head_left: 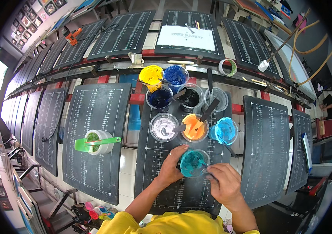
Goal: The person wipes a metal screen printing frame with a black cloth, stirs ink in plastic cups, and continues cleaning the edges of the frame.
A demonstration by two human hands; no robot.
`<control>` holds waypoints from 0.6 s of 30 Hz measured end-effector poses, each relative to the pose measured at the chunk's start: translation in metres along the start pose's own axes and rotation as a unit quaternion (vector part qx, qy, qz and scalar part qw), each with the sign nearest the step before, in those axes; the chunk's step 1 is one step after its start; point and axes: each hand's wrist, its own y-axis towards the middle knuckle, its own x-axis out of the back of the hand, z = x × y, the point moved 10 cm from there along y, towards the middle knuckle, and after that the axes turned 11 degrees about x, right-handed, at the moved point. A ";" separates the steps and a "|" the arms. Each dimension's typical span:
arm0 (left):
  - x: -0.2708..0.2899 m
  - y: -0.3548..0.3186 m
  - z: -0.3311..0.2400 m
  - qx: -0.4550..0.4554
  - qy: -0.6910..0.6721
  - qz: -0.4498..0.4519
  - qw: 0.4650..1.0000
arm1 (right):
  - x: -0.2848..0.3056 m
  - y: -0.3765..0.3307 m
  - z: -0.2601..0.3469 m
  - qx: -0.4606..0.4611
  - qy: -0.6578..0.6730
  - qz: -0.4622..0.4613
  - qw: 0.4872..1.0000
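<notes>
Between both hands (pixel 172 165) (pixel 224 183) — teal paint cup (pixel 193 163).

A clear round tub of teal paint (pixel 193 163) stands upright, lidless, low and just right of centre in the frame, on a black gridded board, its walls smeared, a dark stirring stick (pixel 206 168) dipped in at its right.

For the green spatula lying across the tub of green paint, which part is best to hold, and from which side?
Probably the bare handle end of the green spatula, which juts right past the rim of the tub. Come from the right or above; the wide blade at the left lies over the paint.
</notes>
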 end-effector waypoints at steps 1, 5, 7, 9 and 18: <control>0.001 0.000 0.001 -0.003 0.000 -0.005 1.000 | -0.002 -0.002 -0.001 -0.007 0.025 0.003 1.000; -0.006 -0.001 0.001 -0.006 0.000 0.004 1.000 | -0.009 -0.004 0.005 -0.001 0.063 -0.003 0.998; -0.006 -0.002 0.001 -0.001 0.002 0.003 1.000 | -0.006 0.000 0.001 0.003 0.048 -0.011 0.999; -0.001 -0.004 0.002 0.008 -0.002 -0.012 1.000 | 0.002 -0.003 -0.008 -0.016 0.023 -0.017 0.999; -0.001 -0.010 -0.004 -0.007 -0.045 0.010 0.999 | -0.002 -0.001 0.016 0.014 0.053 -0.001 0.999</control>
